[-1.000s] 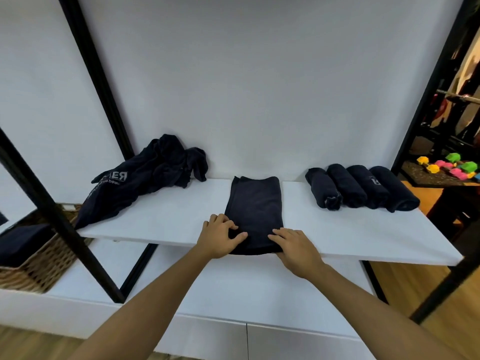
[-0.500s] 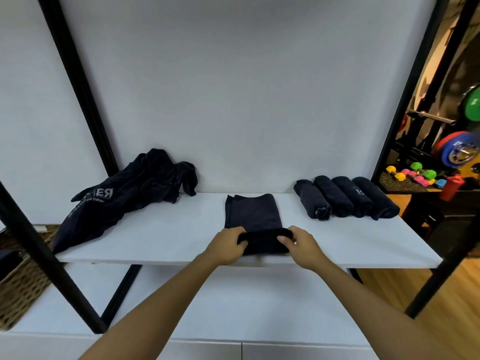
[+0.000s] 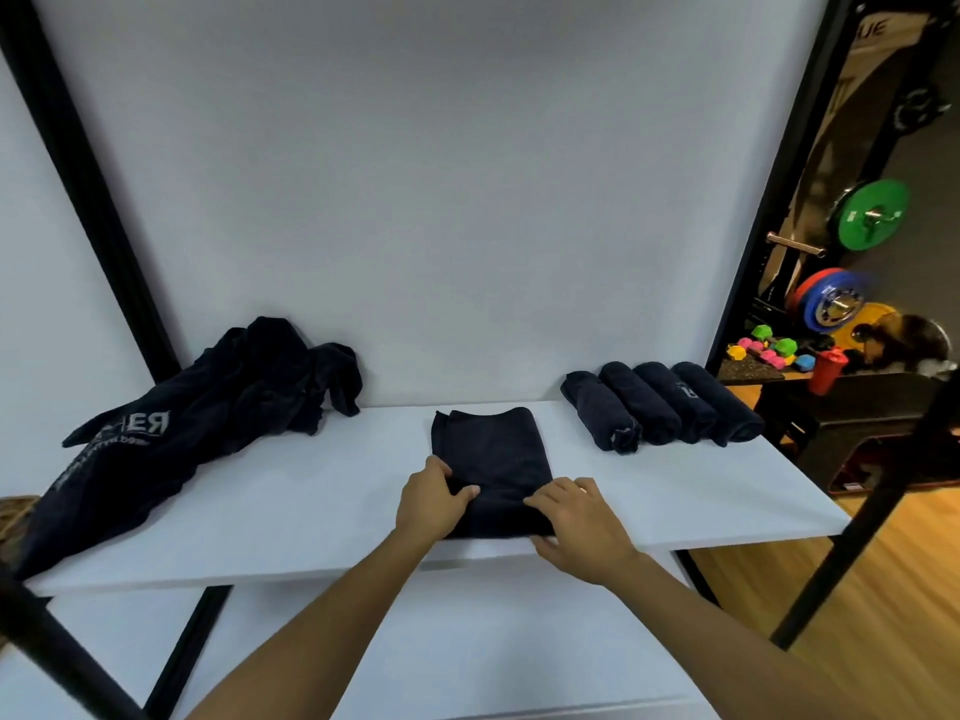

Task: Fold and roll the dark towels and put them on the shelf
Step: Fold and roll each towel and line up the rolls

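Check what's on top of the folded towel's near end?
Both hands: left hand and right hand grip the folded towel there. The cloth beneath them is hidden.

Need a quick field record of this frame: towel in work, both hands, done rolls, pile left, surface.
towel_in_work: folded dark towel, flat at shelf centre, near end started into a roll
left_hand: left hand, grips the roll's left end
right_hand: right hand, fingers curled on the roll's right end
done: four rolled towels, side by side at right
pending: crumpled towel pile, at left
surface: white shelf
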### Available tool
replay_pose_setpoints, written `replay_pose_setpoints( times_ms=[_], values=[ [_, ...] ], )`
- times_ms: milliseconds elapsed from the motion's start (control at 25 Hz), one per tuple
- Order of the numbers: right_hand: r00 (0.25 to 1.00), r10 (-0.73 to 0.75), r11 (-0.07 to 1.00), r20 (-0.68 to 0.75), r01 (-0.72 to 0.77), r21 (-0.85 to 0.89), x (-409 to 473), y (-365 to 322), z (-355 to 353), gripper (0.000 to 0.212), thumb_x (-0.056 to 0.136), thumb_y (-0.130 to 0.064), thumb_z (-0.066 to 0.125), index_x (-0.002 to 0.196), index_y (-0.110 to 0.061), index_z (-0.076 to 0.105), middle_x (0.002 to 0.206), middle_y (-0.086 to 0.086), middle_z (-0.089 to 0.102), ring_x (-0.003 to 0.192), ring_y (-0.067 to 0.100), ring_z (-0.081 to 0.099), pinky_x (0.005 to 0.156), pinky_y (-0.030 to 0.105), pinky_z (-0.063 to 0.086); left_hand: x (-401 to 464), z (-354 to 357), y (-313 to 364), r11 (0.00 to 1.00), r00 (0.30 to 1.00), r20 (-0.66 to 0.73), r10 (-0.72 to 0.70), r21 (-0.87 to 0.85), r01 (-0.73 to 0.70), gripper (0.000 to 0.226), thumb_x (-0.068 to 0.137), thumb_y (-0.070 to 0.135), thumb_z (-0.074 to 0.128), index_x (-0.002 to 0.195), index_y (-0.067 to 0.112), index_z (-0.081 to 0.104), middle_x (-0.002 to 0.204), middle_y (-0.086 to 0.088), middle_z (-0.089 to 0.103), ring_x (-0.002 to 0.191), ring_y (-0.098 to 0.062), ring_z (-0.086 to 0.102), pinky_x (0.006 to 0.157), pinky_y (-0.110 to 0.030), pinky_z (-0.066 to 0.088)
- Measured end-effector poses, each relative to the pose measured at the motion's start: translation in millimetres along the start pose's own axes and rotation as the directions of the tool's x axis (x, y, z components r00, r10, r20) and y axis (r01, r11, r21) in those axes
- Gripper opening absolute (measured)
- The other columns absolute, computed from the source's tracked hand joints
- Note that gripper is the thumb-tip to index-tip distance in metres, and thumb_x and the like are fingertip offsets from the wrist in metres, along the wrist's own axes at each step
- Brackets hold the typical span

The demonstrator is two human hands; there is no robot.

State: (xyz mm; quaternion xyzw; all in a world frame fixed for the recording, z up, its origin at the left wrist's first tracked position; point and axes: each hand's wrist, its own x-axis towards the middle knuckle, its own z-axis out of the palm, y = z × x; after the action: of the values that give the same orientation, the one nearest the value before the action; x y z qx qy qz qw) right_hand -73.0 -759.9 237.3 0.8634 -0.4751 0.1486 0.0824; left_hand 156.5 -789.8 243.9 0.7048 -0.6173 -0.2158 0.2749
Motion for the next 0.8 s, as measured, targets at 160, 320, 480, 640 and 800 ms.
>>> replay_pose_setpoints(
  times_ms=[160, 320, 480, 640, 800],
  values=[
    [0.982, 0.107, 0.979, 0.155, -0.132, 0.157, 13.0, 1.7, -1.5, 0.03, 0.095, -0.022, 0.053, 0.125, -0.023, 0.06, 0.121, -0.005, 0.062, 0.109, 0.021, 0.056, 0.098, 0.031, 0.04, -1.2, -5.4, 10.3, 0.871, 0.913, -0.152, 0.378, 0.393, -0.295, 0.034, 0.089, 0.024, 0.062, 0.122, 0.018, 0.053, 0.119, 0.001, 0.057, 0.108, -0.02, 0.052, 0.087, -0.028, 0.042],
    [0.92, 0.229, 0.887, 0.319, -0.332, 0.321, 29.4, 13.2, -14.8, 0.026, 0.095, -0.018, 0.055, 0.117, -0.029, 0.06, 0.113, -0.003, 0.065, 0.098, 0.019, 0.059, 0.086, 0.032, 0.049, -8.2, -9.8, 14.3, 0.709, 0.79, 0.219, 0.572, 0.352, -0.611, 0.041, 0.089, 0.059, 0.052, 0.106, 0.024, 0.065, 0.099, 0.008, 0.061, 0.092, -0.013, 0.048, 0.08, -0.028, 0.034],
    [0.869, 0.273, 0.811, 0.412, -0.439, 0.387, 36.8, 21.1, -23.4, 0.017, 0.097, -0.027, 0.055, 0.113, -0.03, 0.051, 0.108, -0.004, 0.062, 0.086, 0.015, 0.057, 0.073, 0.026, 0.046, -0.9, -11.2, 13.9, 0.812, 0.85, 0.336, 0.406, 0.294, -0.504, 0.038, 0.093, 0.053, 0.055, 0.093, 0.016, 0.064, 0.082, 0.004, 0.055, 0.079, -0.018, 0.054, 0.066, -0.028, 0.037],
    [0.957, 0.248, 0.929, 0.147, -0.278, 0.246, 35.7, 17.8, -21.0, 0.025, 0.092, -0.034, 0.06, 0.112, -0.024, 0.05, 0.109, -0.007, 0.056, 0.096, 0.016, 0.054, 0.08, 0.027, 0.043, 16.8, -15.4, 17.0, 0.919, 0.865, 0.422, 0.271, 0.154, -0.363, 0.026, 0.095, 0.047, 0.057, 0.097, 0.022, 0.049, 0.08, 0.004, 0.058, 0.075, -0.015, 0.053, 0.068, -0.03, 0.042],
    [0.999, 0.0, 0.998, 0.04, 0.003, -0.07, 31.2, 9.3, -8.6, 0.034, 0.074, -0.044, 0.059, 0.099, -0.021, 0.066, 0.096, -0.006, 0.06, 0.088, 0.018, 0.056, 0.079, 0.031, 0.047, 35.4, -13.2, 20.6, 0.95, 0.845, 0.488, 0.22, 0.088, -0.298, 0.025, 0.095, 0.045, 0.057, 0.081, 0.026, 0.052, 0.082, 0.006, 0.055, 0.084, -0.016, 0.053, 0.07, -0.025, 0.04]
  ],
)
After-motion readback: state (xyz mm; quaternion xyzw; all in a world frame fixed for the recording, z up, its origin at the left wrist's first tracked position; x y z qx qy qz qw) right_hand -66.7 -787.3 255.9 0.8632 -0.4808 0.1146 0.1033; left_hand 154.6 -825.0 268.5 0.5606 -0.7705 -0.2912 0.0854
